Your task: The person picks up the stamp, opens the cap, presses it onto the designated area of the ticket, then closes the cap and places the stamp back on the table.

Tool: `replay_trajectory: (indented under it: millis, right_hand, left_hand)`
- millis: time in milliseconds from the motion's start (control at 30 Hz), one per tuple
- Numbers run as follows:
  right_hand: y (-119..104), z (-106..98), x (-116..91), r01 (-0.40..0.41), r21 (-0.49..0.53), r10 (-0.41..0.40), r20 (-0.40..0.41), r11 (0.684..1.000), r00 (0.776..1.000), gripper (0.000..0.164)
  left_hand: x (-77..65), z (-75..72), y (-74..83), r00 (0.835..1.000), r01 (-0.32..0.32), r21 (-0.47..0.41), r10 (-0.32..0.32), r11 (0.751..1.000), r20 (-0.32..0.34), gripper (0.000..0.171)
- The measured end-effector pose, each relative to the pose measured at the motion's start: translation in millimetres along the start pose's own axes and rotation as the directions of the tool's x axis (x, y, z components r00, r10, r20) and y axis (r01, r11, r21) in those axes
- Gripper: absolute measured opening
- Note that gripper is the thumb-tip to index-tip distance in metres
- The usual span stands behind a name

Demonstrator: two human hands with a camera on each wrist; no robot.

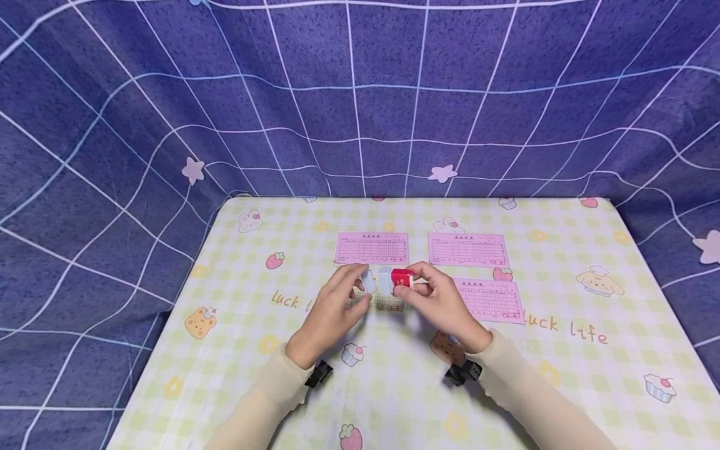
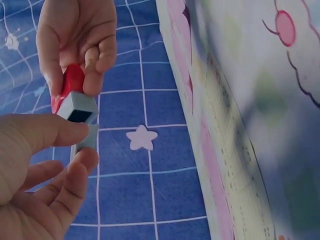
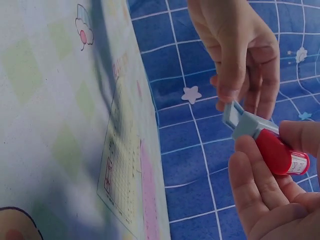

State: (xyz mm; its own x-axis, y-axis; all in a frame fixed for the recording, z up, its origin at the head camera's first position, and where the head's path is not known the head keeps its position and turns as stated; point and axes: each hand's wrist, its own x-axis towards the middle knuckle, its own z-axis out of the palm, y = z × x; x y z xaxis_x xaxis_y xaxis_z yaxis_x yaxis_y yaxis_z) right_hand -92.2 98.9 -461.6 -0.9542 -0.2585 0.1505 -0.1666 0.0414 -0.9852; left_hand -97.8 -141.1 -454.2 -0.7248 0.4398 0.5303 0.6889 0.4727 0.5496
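Note:
A small red stamp (image 1: 402, 279) with a pale blue-grey lower end is pinched between the thumb and fingers of my right hand (image 1: 441, 300). Its dark face shows in the left wrist view. My left hand (image 1: 333, 306) pinches a pale blue cap (image 1: 368, 281) by thumb and fingertips. In the head view a small gap parts the cap from the stamp; in the right wrist view the cap (image 3: 231, 115) appears close against the stamp's pale end. Beneath both hands lies a yellowish printed slip (image 1: 388, 304), partly hidden by them.
Pink printed slips lie on the table: one behind the yellowish slip (image 1: 371, 247), one at back right (image 1: 468, 250), and one right of it (image 1: 492, 300), partly behind my right hand. A checked cloth (image 1: 236, 375) covers the table. Blue curtain (image 1: 382, 112) hangs behind it.

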Motion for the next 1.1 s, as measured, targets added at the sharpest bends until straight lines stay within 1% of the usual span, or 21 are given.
replay_trajectory:
  millis: [100, 200, 367, 533, 867, 1100]
  right_hand:
    - [-0.7, 0.2, -0.7, 0.01, 0.012, -0.01, -0.003, 1.0, 1.0, 0.024]
    - [-0.9, -0.4, -2.0, 0.02, 0.027, -0.02, -0.005, 0.999, 1.0, 0.024]
    - [0.7, -2.2, -4.1, 0.038, 0.053, -0.038, -0.002, 0.998, 0.999, 0.024]
    - [1.7, -2.3, -4.7, 0.047, 0.053, -0.047, 0.0, 0.998, 0.999, 0.024]
    - [-1.3, -2.5, -6.1, 0.005, 0.11, -0.004, -0.01, 0.994, 1.0, 0.025]
    - [-1.2, -2.8, -6.9, -0.003, 0.139, 0.004, -0.008, 0.99, 1.0, 0.024]
  left_hand:
    - [2.1, 1.8, 3.0, 0.999, -0.03, -0.002, 0.03, 1.0, -0.015, 0.056]
    - [4.4, 2.6, 6.9, 0.999, -0.045, -0.013, 0.045, 0.999, -0.027, 0.057]
    - [7.2, 4.4, 11.3, 0.999, -0.053, -0.017, 0.052, 0.998, -0.012, 0.056]
    - [9.0, 4.3, 12.6, 0.998, -0.07, -0.016, 0.07, 0.997, -0.002, 0.056]
    - [11.1, 4.8, 10.6, 0.987, -0.159, -0.04, 0.159, 0.987, -0.008, 0.058]
    - [10.2, 6.4, 8.8, 0.984, -0.175, -0.061, 0.175, 0.983, -0.018, 0.057]
